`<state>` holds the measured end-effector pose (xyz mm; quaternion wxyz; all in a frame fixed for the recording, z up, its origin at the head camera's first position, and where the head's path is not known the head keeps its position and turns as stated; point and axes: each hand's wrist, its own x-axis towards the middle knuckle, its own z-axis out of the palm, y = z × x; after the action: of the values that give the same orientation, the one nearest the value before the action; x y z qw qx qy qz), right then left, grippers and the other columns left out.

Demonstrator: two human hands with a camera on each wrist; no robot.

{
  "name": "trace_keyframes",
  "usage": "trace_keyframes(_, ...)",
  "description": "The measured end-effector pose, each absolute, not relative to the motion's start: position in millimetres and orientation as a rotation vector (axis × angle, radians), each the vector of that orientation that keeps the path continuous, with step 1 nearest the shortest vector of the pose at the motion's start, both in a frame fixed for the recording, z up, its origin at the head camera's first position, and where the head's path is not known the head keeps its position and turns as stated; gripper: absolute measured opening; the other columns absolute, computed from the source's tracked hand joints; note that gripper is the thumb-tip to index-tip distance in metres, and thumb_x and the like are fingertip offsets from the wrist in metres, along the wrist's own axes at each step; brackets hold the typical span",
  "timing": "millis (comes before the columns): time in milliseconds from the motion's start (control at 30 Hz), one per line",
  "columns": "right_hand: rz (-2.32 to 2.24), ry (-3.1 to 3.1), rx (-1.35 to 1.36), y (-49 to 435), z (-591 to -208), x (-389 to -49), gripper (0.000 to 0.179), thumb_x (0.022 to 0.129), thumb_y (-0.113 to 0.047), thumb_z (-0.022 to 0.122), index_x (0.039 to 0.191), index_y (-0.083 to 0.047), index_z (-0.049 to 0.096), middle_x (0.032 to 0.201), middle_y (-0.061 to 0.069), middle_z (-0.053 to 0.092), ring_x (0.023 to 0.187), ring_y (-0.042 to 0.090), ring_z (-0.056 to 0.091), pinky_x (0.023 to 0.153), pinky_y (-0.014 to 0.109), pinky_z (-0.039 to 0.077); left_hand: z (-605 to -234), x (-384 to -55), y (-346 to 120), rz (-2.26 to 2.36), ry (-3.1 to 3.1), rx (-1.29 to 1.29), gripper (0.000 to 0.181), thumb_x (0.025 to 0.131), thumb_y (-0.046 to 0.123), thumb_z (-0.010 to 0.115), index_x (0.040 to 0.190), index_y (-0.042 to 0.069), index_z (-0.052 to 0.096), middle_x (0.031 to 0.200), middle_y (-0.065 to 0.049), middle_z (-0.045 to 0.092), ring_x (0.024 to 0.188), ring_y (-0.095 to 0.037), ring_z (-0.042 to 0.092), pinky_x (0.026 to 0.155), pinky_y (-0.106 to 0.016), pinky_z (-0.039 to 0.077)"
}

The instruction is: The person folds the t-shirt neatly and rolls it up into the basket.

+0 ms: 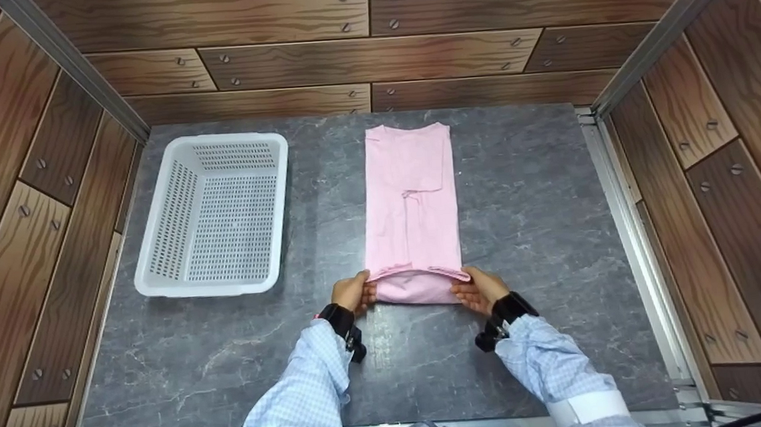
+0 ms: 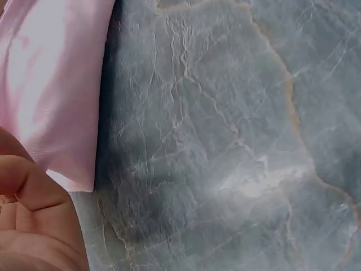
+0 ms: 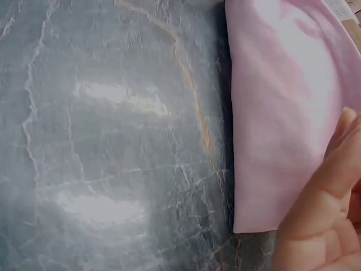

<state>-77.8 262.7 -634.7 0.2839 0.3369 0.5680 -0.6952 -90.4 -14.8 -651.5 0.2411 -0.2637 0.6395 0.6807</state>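
Observation:
A pink shirt (image 1: 415,231) lies lengthwise on the grey marbled table, its sides folded in to a narrow strip. Its neckline points away from me and a sleeve lies folded across the upper part. At the near end, my left hand (image 1: 354,292) grips the left corner of the hem layer, thumb on top. My right hand (image 1: 483,289) pinches the opposite corner. Between them the hem edge is raised and turned over a lower fold of the cloth. Both wrist views show the pink cloth (image 2: 53,84) beside the curled fingers; the fingertips are partly out of frame.
A white perforated plastic basket (image 1: 211,232) stands on the left of the table (image 1: 535,216). Wood-patterned walls (image 1: 370,60) enclose the back and both sides, with a metal rail (image 1: 637,249) along the right edge.

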Motion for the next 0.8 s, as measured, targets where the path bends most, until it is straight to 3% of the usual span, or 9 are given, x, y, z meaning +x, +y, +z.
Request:
trace_keyframes(167,-1.871,1.568,0.868,261,-639,-80,0.045,0.103,-0.034,0.041,0.116,0.004,0.061,0.076,0.003,0.074,0.062,0.008,0.067,0.061,0.020,0.056,-657,-91,-15,1.816,1.881,-0.658,0.038,0.098,0.032,0.053,0.100,-0.002,0.068,0.060,0.009,0.061,0.051,-0.002,0.058,0.045,-0.016,0.039)
trace_keyframes(267,-1.887,1.635,0.857,261,-642,-80,0.045,0.104,-0.032,0.040,0.123,0.006,0.056,0.076,0.001,0.073,0.060,0.007,0.066,0.061,0.020,0.056,-660,-88,-16,1.819,2.025,-0.617,0.033,0.096,0.025,0.056,0.102,-0.006,0.067,0.066,0.005,0.063,0.054,-0.006,0.060,0.049,-0.017,0.041)
trace_keyframes(433,-1.828,1.910,0.891,262,-650,-74,0.035,0.100,-0.021,0.049,0.116,0.007,0.059,0.071,-0.002,0.066,0.057,0.005,0.060,0.055,0.018,0.053,-665,-80,-20,1.780,2.266,-0.609,0.020,0.089,0.013,0.062,0.097,-0.005,0.066,0.078,-0.006,0.065,0.070,-0.016,0.061,0.063,-0.020,0.045)
trace_keyframes(633,-1.545,2.329,0.811,264,-660,-58,0.031,0.093,-0.014,0.059,0.110,0.011,0.064,0.089,0.013,0.069,0.067,0.011,0.061,0.060,0.020,0.051,-675,-66,-25,1.631,2.474,-0.471,0.021,0.084,0.012,0.068,0.099,-0.002,0.068,0.099,-0.018,0.066,0.096,-0.030,0.061,0.087,-0.036,0.047)
trace_keyframes(800,-1.503,2.309,0.745,259,-663,-49,0.028,0.092,-0.014,0.062,0.105,0.010,0.064,0.088,0.016,0.069,0.072,0.016,0.064,0.062,0.022,0.052,-680,-59,-24,1.577,2.557,-0.244,0.021,0.082,0.012,0.071,0.099,-0.001,0.071,0.103,-0.018,0.064,0.095,-0.029,0.059,0.086,-0.037,0.047)
